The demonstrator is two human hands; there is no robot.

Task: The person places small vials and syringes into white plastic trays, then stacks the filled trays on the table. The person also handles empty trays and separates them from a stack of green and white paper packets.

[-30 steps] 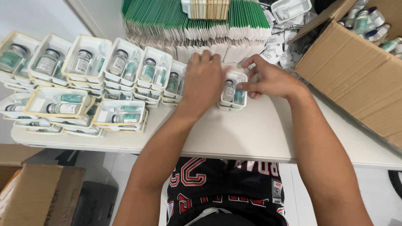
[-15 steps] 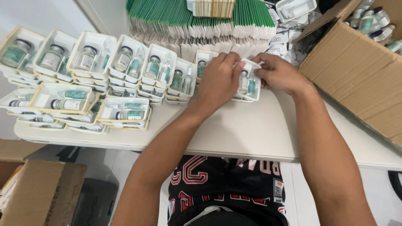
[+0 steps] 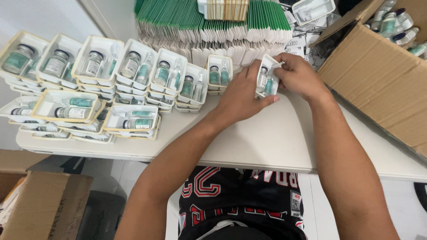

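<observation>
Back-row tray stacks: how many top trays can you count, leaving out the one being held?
7 top trays, in one line from the table's left end to the last, beside the held tray. Others lie stacked beneath, partly hidden.

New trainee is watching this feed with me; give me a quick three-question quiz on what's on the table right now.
1. True or false: both the left hand and right hand touch the same white tray.
2. What lies inside that tray? A) vials B) screws C) coins
3. On which side of the table is the open cardboard box?

Key:
1. True
2. A
3. The person's right
</observation>
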